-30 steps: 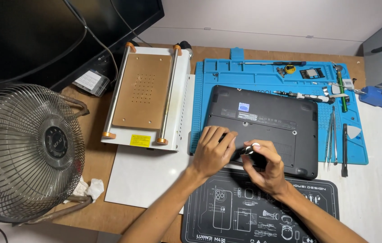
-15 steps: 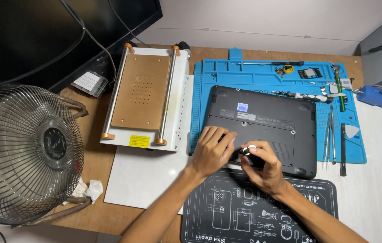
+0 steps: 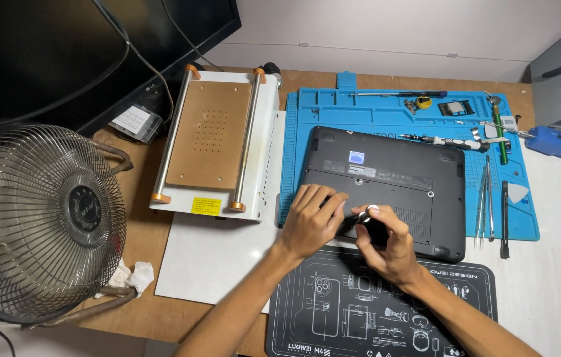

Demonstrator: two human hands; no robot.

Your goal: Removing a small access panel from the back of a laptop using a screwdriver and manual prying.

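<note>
Black laptop (image 3: 386,182) underside up, left hand (image 3: 310,221) spread flat on it, right hand (image 3: 386,241) clamped on screwdriver (image 3: 366,215).

Fan (image 3: 36,221) blocks left; tweezers (image 3: 485,198) crowd the right.

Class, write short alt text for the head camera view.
Two bare hands work on an upturned black laptop lying on a blue rubber repair mat: the left hand presses its base, and the right hand holds a small black, silver-tipped tool.

Small tool (image 3: 368,215) mostly hidden in right hand (image 3: 386,248), fan (image 3: 36,221) cut off at left edge
</note>
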